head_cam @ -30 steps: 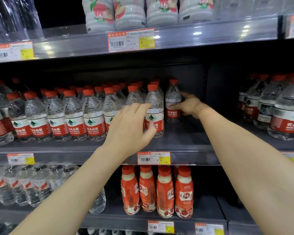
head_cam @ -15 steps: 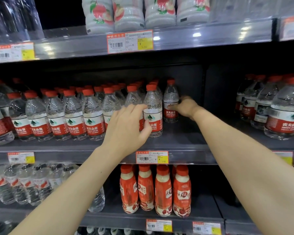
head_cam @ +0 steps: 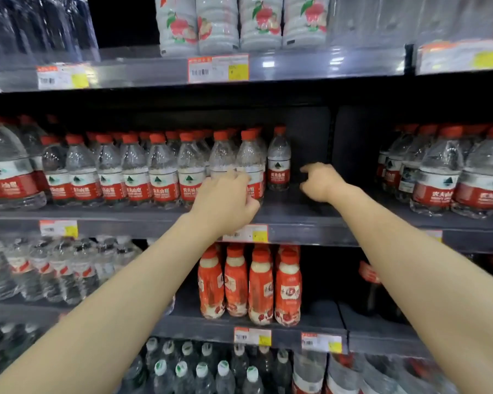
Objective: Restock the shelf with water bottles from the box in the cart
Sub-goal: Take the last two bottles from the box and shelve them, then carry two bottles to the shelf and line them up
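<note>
The left hand [head_cam: 225, 200] curled round the front row's end bottle [head_cam: 249, 163], apparently squaring it upright on the shelf [head_cam: 296, 217]. The right hand [head_cam: 320, 182] hung half-open and empty, just right of a rear bottle [head_cam: 279, 163]. Next would likely mean releasing, then fetching more from the unseen box. The bottles were clear, red-capped and red-labelled.
</note>
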Available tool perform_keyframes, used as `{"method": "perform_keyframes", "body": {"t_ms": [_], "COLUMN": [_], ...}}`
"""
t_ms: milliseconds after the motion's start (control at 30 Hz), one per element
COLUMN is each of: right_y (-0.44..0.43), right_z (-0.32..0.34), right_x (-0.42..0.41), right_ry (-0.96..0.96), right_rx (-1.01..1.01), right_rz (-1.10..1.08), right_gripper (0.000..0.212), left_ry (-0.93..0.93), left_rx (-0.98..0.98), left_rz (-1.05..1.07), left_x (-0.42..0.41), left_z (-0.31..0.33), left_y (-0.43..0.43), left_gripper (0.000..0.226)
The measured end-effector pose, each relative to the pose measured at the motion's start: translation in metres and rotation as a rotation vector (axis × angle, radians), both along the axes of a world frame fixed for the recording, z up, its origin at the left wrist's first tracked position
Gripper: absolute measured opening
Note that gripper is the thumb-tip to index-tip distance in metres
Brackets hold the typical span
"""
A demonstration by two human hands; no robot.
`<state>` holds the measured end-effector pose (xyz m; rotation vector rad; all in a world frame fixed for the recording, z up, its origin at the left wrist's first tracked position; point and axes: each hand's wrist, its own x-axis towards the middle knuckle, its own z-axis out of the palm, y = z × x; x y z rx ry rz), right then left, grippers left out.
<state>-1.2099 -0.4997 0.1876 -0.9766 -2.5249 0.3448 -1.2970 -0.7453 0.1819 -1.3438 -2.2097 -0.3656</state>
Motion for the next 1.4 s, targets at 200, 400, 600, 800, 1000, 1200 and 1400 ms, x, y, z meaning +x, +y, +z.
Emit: {"method": "perform_keyframes", "body": {"t_ms": [200, 400, 600, 800, 1000, 1200, 1400], "right_y": [-0.018, -0.029, -0.061, -0.118, -0.179, -0.211, -0.221], "right_z": [-0.009, 0.01, 0.059, 0.12, 0.197, 0.259, 0.29], "right_x": [0.029, 0.052, 0.081, 0.115, 0.166, 0.209, 0.245], "right_ry": [0.069, -0.033, -0.205, -0.346, -0.39, -0.381, -0.41], "right_rx": [0.128, 0.08, 0.08, -0.038, -0.047, -0.024, -0.054], "right_rz": [0.005, -0.031, -0.029, 0.03, 0.026, -0.001, 0.015], "right_gripper": [0.055, 0.047, 0.037, 0.046, 0.04, 0.036, 0.026], "left_ry": [-0.013, -0.085, -0.143, -0.211, -0.223, -0.206, -0.257], "left_rx": [-0.043, -0.187, -0.365, -0.465, -0.521, -0.507, -0.484], "left_rz": [-0.054, 0.003, 0.016, -0.012, -0.049, -0.053, 0.016], "left_x": [0.025, 0.036, 0.043, 0.074, 0.117, 0.157, 0.178], "left_z": [0.005, 0.026, 0.072, 0.135, 0.218, 0.281, 0.31], "left_y": [0.018, 0.021, 0.008, -0.03, -0.069, -0.096, -0.128], "left_gripper": [0.044, 0.033, 0.039, 0.047, 0.051, 0.049, 0.044]}}
